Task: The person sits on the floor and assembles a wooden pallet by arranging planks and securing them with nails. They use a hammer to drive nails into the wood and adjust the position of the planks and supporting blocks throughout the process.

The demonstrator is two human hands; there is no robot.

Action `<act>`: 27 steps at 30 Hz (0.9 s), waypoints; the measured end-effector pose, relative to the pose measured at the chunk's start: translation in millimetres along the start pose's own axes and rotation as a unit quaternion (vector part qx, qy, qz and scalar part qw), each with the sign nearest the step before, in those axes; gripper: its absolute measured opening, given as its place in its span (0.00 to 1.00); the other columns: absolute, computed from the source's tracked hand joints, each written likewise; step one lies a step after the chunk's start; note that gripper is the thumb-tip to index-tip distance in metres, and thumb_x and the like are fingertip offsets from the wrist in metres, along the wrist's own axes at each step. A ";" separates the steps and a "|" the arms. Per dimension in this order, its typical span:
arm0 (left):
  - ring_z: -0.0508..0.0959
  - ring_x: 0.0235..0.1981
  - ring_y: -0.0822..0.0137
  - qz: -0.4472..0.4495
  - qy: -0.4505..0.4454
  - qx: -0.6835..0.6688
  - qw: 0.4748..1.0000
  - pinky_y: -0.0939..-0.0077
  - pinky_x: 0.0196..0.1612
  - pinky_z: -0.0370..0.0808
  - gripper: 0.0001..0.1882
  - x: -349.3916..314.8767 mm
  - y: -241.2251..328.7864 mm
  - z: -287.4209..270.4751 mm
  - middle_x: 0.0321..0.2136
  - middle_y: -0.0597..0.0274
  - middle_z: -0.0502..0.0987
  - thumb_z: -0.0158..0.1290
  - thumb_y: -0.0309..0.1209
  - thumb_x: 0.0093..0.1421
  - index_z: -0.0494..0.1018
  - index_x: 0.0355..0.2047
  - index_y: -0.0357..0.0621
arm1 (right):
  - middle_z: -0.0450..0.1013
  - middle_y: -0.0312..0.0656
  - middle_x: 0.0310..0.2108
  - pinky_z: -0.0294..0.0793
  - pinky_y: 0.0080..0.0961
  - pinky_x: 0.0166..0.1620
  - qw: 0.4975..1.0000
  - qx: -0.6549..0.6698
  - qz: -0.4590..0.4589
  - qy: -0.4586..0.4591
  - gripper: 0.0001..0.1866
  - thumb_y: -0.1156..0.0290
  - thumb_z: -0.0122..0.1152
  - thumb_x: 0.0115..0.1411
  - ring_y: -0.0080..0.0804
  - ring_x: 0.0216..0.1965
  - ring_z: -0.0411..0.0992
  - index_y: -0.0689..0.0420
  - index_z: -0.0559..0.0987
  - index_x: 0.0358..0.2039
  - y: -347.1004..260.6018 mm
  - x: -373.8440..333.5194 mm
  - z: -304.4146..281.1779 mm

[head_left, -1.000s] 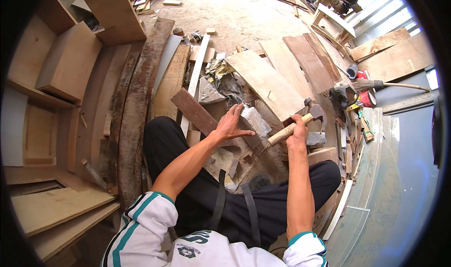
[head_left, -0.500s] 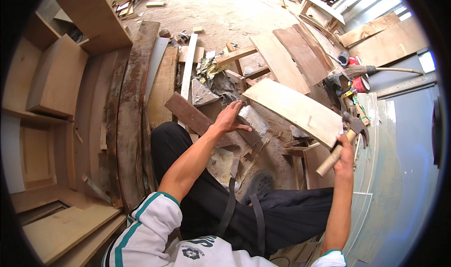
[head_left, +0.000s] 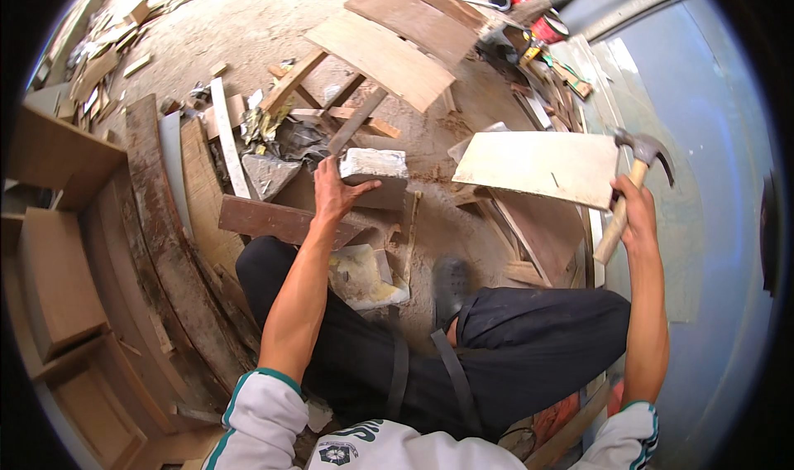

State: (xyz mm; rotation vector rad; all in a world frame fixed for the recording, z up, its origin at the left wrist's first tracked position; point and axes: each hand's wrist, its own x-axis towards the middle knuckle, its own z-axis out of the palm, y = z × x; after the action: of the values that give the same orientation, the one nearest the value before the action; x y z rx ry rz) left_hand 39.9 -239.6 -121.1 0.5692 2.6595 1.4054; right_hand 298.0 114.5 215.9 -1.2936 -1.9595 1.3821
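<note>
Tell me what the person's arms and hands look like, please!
The left sleeve is white with a teal edge, and so is the right sleeve. Below them, the forearms are bare. The left hand and right hand wear no gloves, and I see no watch or bracelet on either wrist.
</note>
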 end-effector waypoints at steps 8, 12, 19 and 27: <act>0.63 0.58 0.45 0.041 -0.105 0.006 0.994 0.55 0.62 0.64 0.50 -23.4 9.8 -29.3 0.56 0.46 0.64 0.76 0.43 0.35 0.66 0.58 0.45 | 0.74 0.39 0.28 0.74 0.27 0.32 0.994 -0.066 0.030 -0.077 0.11 0.72 0.63 0.53 0.27 0.27 0.73 0.66 0.77 0.33 10.7 31.3 39.4; 0.64 0.58 0.46 0.064 -0.100 0.026 0.993 0.56 0.61 0.65 0.49 -25.9 6.1 -32.3 0.55 0.48 0.66 0.76 0.42 0.34 0.66 0.57 0.45 | 0.74 0.40 0.27 0.73 0.27 0.32 0.986 -0.107 0.035 -0.125 0.10 0.70 0.63 0.52 0.27 0.27 0.72 0.65 0.78 0.31 10.0 59.1 61.8; 0.68 0.56 0.46 0.083 -0.095 0.006 0.992 0.58 0.59 0.67 0.47 -25.7 7.1 -25.2 0.51 0.48 0.70 0.76 0.40 0.34 0.67 0.55 0.42 | 0.72 0.35 0.22 0.68 0.26 0.27 0.955 -0.172 -0.060 -0.234 0.10 0.68 0.66 0.49 0.22 0.23 0.68 0.62 0.78 0.26 27.0 153.1 98.7; 0.70 0.54 0.48 0.052 -0.091 0.066 0.992 0.61 0.57 0.69 0.46 -30.8 17.2 -25.3 0.49 0.50 0.72 0.76 0.39 0.36 0.67 0.55 0.40 | 0.70 0.39 0.20 0.67 0.32 0.29 0.891 -0.346 -0.218 -0.196 0.17 0.60 0.66 0.46 0.30 0.23 0.67 0.64 0.75 0.24 49.7 257.8 126.5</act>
State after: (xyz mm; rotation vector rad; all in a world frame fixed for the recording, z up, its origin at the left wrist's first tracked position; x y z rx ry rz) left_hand 67.3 -261.6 -95.8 0.8190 2.6236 1.1429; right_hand 100.6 275.8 74.6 -0.7410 -2.9668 0.7727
